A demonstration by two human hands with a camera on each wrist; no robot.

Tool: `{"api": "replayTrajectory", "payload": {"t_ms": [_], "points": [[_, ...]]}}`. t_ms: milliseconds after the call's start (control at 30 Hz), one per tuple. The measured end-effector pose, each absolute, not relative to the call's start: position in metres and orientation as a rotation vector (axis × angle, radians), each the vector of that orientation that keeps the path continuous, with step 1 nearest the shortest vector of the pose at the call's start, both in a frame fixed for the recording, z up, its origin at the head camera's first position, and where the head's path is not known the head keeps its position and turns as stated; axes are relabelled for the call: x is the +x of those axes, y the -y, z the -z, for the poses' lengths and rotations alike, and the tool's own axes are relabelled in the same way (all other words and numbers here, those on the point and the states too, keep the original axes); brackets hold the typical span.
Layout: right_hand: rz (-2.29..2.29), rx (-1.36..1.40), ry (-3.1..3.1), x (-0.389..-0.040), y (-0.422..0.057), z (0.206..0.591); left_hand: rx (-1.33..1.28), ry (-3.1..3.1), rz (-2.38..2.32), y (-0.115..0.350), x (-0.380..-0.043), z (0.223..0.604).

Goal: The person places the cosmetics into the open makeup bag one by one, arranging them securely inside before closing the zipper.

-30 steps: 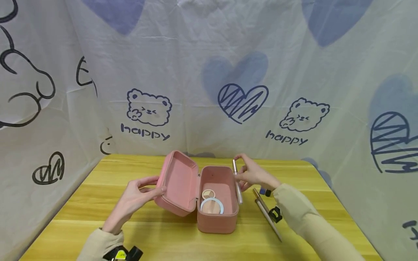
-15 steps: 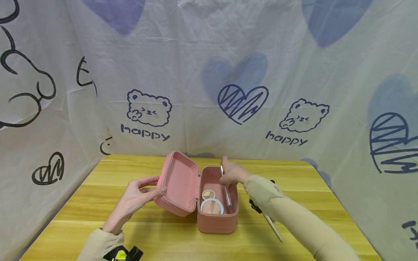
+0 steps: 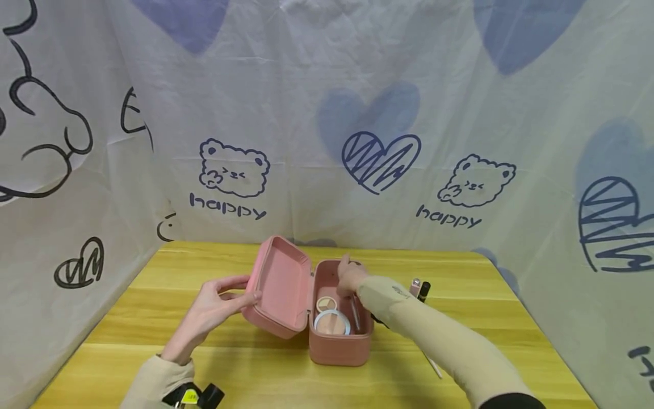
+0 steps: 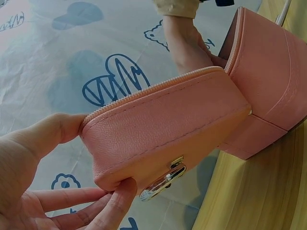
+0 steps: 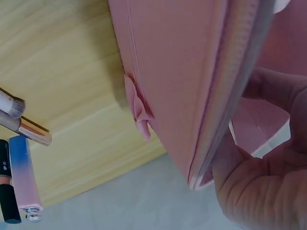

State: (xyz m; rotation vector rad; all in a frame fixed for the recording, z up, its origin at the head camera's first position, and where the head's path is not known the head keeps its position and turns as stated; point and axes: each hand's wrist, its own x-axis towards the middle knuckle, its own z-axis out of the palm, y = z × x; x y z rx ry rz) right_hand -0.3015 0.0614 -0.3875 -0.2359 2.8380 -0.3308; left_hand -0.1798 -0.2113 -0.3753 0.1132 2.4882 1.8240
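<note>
A pink makeup case (image 3: 339, 349) stands unzipped on the wooden table, its lid (image 3: 283, 287) swung out to the left. My left hand (image 3: 217, 304) grips the lid's outer end, thumb at the zipper edge (image 4: 144, 91) and fingers underneath. Inside lie a small round three-tone palette (image 3: 326, 304) and a round powder compact (image 3: 331, 322) with a pale rim. My right hand (image 3: 351, 278) reaches down into the case by its right wall, fingers curled around the upper end of a slim silvery tube (image 3: 355, 315). The case wall hides its fingertips in the right wrist view.
Right of the case lie makeup brushes (image 5: 33, 132), a pink-and-blue tube (image 5: 25, 172) and a black tube (image 5: 8, 203). My right sleeve partly covers them in the head view. A printed cloth (image 3: 306, 113) hangs behind the table.
My right hand has moved left from beside the case and down into it, taking the slim tube along. The left hand and lid have stayed in place.
</note>
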Motion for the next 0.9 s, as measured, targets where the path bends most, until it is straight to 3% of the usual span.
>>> {"api": "replayTrajectory", "payload": {"t_ms": [433, 900], "points": [[0.108, -0.152, -2.846, -0.308, -0.051, 0.41, 0.139, -2.478, -1.825, 0.211, -0.181, 0.373], [-0.164, -0.327, -2.87, -0.315, -0.051, 0.421, 0.182, -2.459, -1.852, 0.208, -0.182, 0.372]]}}
